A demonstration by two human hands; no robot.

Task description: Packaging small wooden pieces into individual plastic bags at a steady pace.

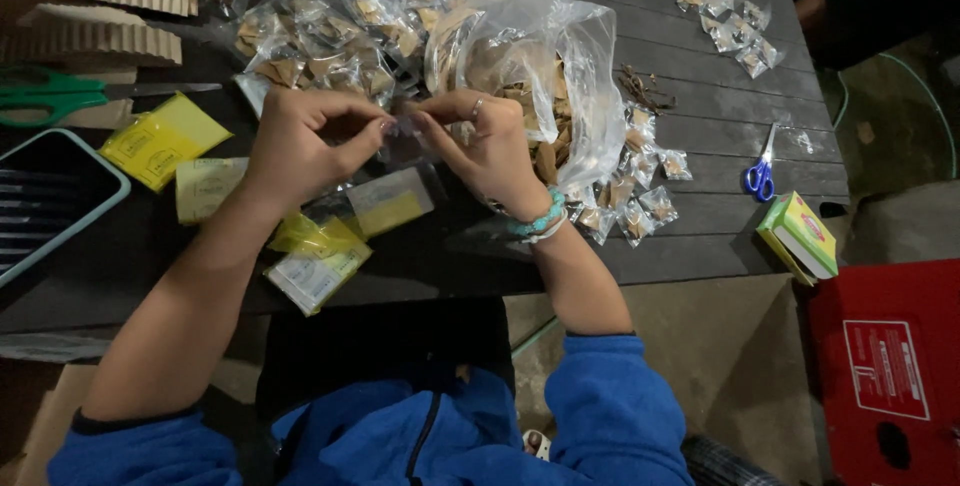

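My left hand [305, 141] and my right hand [485, 146] meet over the dark table [700, 126], both pinching a small clear packet [403, 128] between fingertips. Just beyond the hands lies a large open clear plastic bag [570, 66] with brown pieces inside. A heap of small filled clear packets [340, 36] lies behind my left hand. More filled packets [630, 196] lie to the right of my right wrist, which wears a turquoise bracelet.
Yellow sachets [165, 138] and pale ones [320, 256] lie near the left forearm. Green-handled scissors [50, 94], corrugated cardboard strips [110, 41] and a tablet [50, 196] sit left. Blue-handled scissors [762, 174], a small green-yellow box [800, 236] and a red carton [885, 366] are right.
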